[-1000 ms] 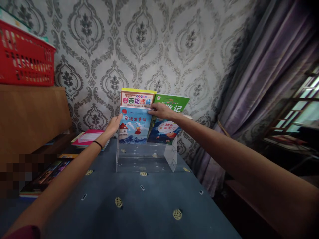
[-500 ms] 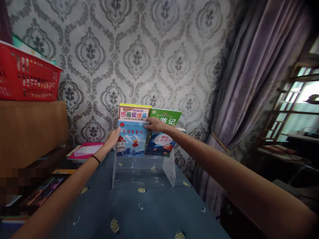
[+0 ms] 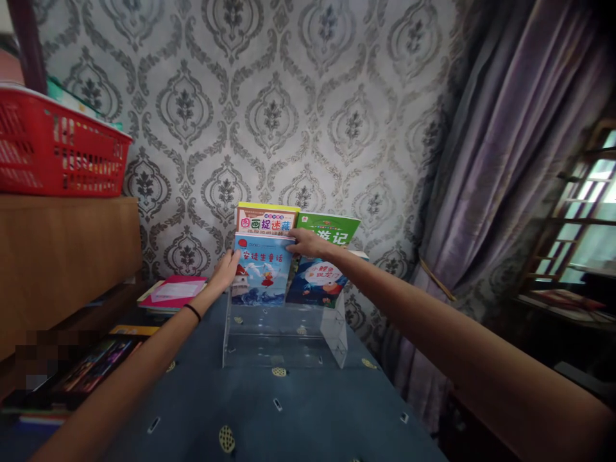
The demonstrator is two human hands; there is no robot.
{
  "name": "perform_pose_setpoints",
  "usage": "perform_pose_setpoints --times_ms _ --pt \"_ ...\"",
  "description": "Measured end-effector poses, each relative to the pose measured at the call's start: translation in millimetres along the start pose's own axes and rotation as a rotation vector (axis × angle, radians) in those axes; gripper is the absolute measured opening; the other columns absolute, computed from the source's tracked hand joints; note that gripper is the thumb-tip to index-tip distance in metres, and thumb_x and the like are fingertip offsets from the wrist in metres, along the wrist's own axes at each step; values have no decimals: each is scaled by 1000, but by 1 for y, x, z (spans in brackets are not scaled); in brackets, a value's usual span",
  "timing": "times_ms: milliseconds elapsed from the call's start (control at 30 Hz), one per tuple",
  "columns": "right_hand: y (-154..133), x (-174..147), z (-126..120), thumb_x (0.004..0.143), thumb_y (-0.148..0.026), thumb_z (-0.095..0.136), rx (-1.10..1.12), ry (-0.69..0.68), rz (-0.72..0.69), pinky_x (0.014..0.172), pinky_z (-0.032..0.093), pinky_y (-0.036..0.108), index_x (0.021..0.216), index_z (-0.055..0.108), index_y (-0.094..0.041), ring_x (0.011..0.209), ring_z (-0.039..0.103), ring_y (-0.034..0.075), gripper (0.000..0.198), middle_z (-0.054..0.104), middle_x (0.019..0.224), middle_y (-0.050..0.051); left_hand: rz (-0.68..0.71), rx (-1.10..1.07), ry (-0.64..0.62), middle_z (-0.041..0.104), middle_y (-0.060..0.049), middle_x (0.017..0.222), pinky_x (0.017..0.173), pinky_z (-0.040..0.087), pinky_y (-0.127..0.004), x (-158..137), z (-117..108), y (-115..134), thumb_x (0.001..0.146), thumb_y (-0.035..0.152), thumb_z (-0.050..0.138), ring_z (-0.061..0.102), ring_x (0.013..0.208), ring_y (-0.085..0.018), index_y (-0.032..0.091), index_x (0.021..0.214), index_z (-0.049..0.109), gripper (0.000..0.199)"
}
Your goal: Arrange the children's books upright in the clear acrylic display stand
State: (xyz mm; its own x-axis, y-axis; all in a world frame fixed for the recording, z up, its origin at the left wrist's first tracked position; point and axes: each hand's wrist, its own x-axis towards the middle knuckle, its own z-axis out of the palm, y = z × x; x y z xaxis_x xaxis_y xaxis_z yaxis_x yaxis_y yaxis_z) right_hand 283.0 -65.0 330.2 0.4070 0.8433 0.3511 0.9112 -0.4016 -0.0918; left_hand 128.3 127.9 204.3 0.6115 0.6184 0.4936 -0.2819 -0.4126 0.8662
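Observation:
A light blue picture book (image 3: 262, 282) stands upright in a clear acrylic book stand (image 3: 274, 350). My left hand (image 3: 225, 271) is closed on its left edge. At its top right corner, the fingers of my right hand (image 3: 308, 244) pinch the cover. Beside it on the right leans a dark blue book (image 3: 315, 292), partly behind my right forearm. In the row behind are a yellow-edged book (image 3: 264, 220) and a green book (image 3: 332, 224), whose lower parts are hidden by the front books and my right hand.
The stand rests on a dark blue patterned tablecloth (image 3: 250, 410) near the wallpapered wall. To the left are a pink book (image 3: 176, 290), a stack of dark books (image 3: 96, 369) and a wooden cabinet (image 3: 72, 256) carrying a red basket (image 3: 86, 151). A purple curtain (image 3: 481, 205) hangs at right.
The whole view has shifted a little, so things appear slightly farther right. Both hands stay on the light blue book, which keeps its place in the stand.

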Motion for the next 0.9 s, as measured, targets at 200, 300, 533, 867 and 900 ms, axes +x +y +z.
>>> perform_pose_setpoints --times_ms 200,300,533,867,900 --pt "2 1 2 85 -18 67 -2 7 -16 72 52 23 115 69 -15 78 71 19 31 76 86 3 81 460 74 69 -10 93 87 48 -40 -6 2 9 96 43 40 65 91 -26 20 96 55 28" --pt "2 0 1 84 -19 68 -22 13 -20 71 51 23 116 69 -16 80 71 20 33 75 86 4 113 477 86 70 -10 99 88 49 -41 -7 1 11 96 43 38 65 94 -26 20 99 55 28" --pt "-1 -4 -5 81 -22 70 -74 32 -32 73 48 25 116 71 -15 87 69 22 35 75 98 7 133 455 99 70 -11 108 92 48 -40 -11 -4 15 97 45 39 64 103 -26 19 108 57 33" --pt "-2 -11 -9 82 -22 70 -63 47 -30 73 48 25 115 70 -16 87 69 21 34 76 99 7 122 465 114 71 -12 106 91 49 -40 -13 -4 18 97 45 38 64 104 -27 18 108 58 35" --pt "-1 -12 -9 82 -22 70 -60 52 -28 72 49 25 115 70 -16 87 70 21 34 76 99 7 124 464 113 71 -12 106 91 49 -40 -13 -4 18 96 45 38 64 104 -27 18 108 57 35"
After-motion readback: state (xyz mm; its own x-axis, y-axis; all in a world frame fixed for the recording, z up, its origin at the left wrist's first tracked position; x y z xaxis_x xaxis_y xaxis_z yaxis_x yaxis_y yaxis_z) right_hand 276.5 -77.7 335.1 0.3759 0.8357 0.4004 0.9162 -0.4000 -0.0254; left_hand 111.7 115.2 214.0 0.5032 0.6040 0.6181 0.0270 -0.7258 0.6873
